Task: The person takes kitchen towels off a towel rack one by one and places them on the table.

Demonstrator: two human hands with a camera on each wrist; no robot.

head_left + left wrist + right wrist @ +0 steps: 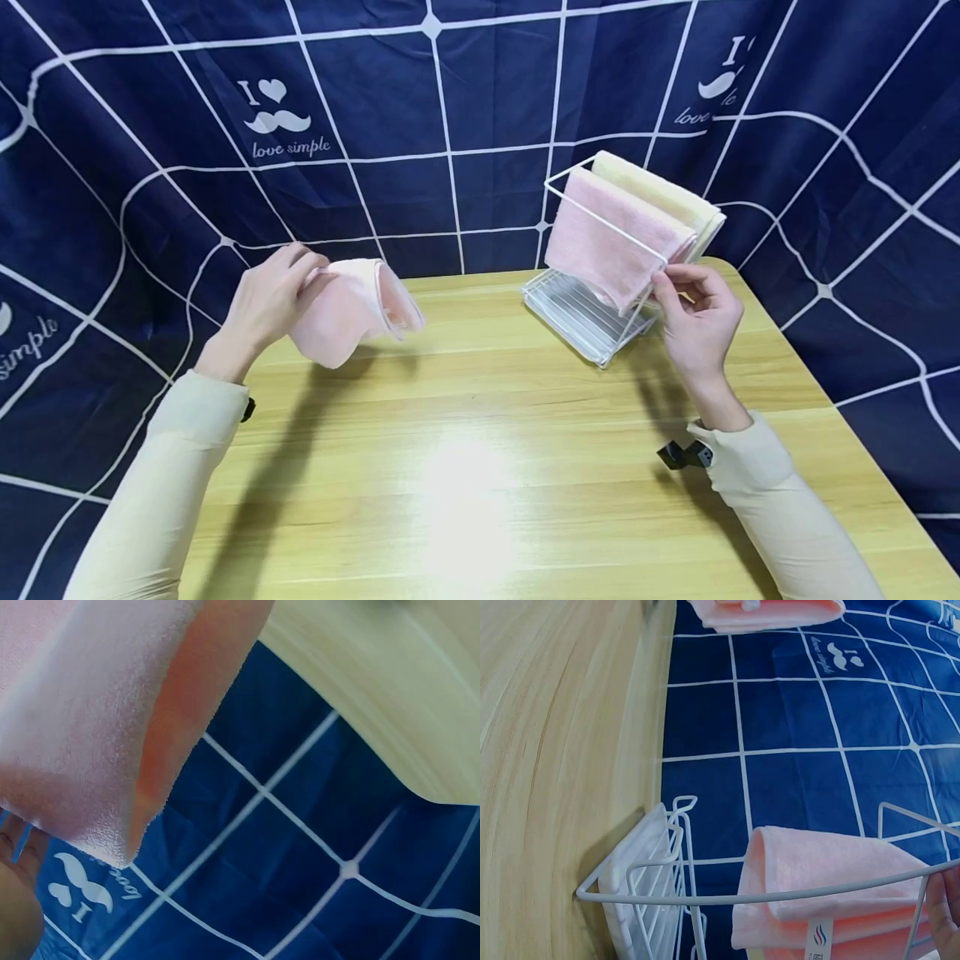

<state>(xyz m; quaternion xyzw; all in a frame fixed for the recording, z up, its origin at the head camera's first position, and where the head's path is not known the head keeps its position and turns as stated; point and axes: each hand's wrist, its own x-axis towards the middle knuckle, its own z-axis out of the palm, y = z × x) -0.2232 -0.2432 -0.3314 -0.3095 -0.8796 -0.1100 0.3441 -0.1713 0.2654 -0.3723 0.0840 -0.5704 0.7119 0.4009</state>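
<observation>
On the left of the head view, my left hand (262,292) grips one end of a folded pink towel (345,308), held above the table. The towel's loose end flares toward the right; in the left wrist view the same pink towel (90,712) hides most of the fingers. My right hand (697,312) pinches the front upper corner of a white wire rack (607,221). A second pink towel (592,229) hangs folded over the rack, with a yellow towel (660,196) behind it. In the right wrist view, a tag (819,939) shows on the hanging pink towel.
Under the rack's hanging part sits a white base tray (577,312), at the back right of the wooden table (450,400). A dark blue cloth with white lines (495,100) rises behind the table and along both sides.
</observation>
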